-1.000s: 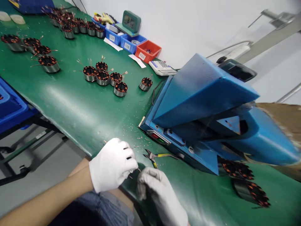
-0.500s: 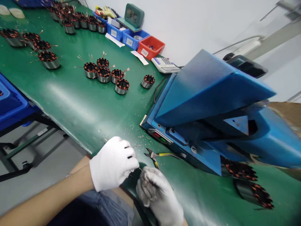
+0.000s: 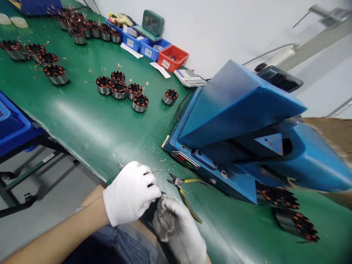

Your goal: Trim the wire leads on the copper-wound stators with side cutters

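Both my hands wear white gloves and meet at the near edge of the green table (image 3: pixel 90 124). My left hand (image 3: pixel 130 192) is curled shut over something I cannot make out; thin copper wire ends stick out near its fingers. My right hand (image 3: pixel 176 227) is closed in a fist against it, fingers pinched at the same spot. Yellow-handled pliers (image 3: pixel 184 189) lie on the table just beyond my right hand, untouched.
A large blue machine (image 3: pixel 236 128) fills the right side, with wound stators (image 3: pixel 286 209) beside its base. Several copper-wound stators (image 3: pixel 121 90) stand mid-table and farther left. Blue and red bins (image 3: pixel 172 58), a clock (image 3: pixel 153 22) and a calculator (image 3: pixel 189 77) line the wall.
My right hand has pulled back toward me and to the left, uncovering the pliers' handles. My left hand has stayed in place, closed.
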### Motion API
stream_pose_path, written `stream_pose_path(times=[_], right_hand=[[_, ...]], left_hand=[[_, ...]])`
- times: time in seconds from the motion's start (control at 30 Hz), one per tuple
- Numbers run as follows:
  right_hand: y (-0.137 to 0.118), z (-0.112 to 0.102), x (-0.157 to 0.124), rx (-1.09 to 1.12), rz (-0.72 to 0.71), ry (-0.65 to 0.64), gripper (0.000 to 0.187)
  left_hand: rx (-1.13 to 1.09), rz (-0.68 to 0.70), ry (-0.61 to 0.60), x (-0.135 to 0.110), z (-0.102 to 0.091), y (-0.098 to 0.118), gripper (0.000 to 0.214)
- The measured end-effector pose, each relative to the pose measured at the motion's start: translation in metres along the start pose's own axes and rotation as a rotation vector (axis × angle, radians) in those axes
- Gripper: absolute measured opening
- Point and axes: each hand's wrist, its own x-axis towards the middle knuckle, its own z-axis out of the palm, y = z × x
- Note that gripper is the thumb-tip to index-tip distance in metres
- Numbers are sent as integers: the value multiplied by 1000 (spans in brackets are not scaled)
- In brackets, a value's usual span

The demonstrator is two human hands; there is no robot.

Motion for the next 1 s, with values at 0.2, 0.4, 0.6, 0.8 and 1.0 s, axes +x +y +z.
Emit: stream_pose_path(times=[0.2,0.4,0.6,0.8,1.0], right_hand=[[-12,-30,5,-740,-439,81,11],[-1,-20,10,-1071,-1053,298,18],[-1,-3,5,199,-6,268,41],[-6,-32,-9,276,-36,389,23],[19,-3,10,-147,-55,197,50]], left_hand=[[-51,-2,36,1,1,-2,10],[-24,-3,31,1,-2,0,11],[27,-30,25,0,3,2,7],[-30,-278,138,-2,1,17,10],[-56,-146,33,-14,-13,17,53]])
